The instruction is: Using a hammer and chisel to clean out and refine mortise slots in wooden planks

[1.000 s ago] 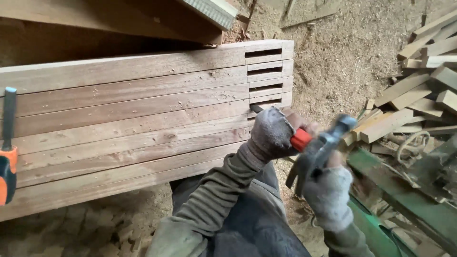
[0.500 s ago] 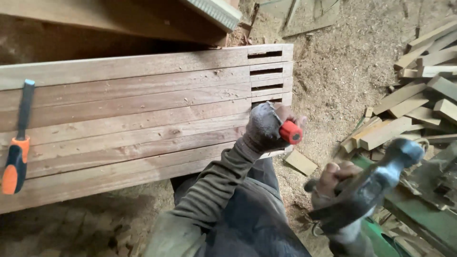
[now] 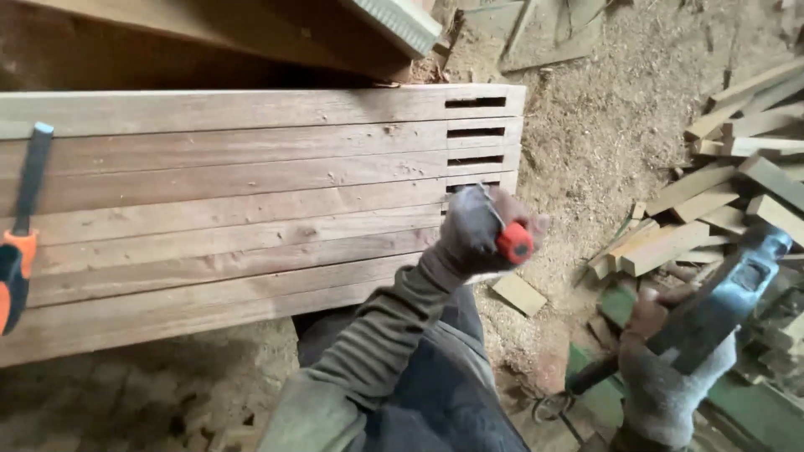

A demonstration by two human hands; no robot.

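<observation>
Looking down from the head camera, I start at the far left, where a clamp (image 3: 15,251) with an orange and black handle hangs over the edge of the planks (image 3: 234,209). These are several long boards laid side by side, and each of the upper four has a narrow slot cut near its right end. Above them, a darker beam (image 3: 251,29) crosses the top of the view.

Moving right, my left hand (image 3: 477,230), gloved in grey, is at the right end of the planks, beside the lowest slot. Its grip is closed around a chisel (image 3: 509,238) with a red handle; the thin metal blade sticks up past the knuckles toward that slot. I cannot tell whether the tip touches the wood.

Further right and lower, my right hand (image 3: 666,381), also gloved, has its grip wrapped tight on the shaft of a hammer (image 3: 720,289). The dark metal head is raised up and to the right, well apart from the chisel.

A small wood offcut (image 3: 519,295) lies on the sawdust-covered floor (image 3: 603,125) between the two hands. At the far right sits a loose pile of scrap (image 3: 720,192) pieces, with a green machine frame (image 3: 745,414) below it.
</observation>
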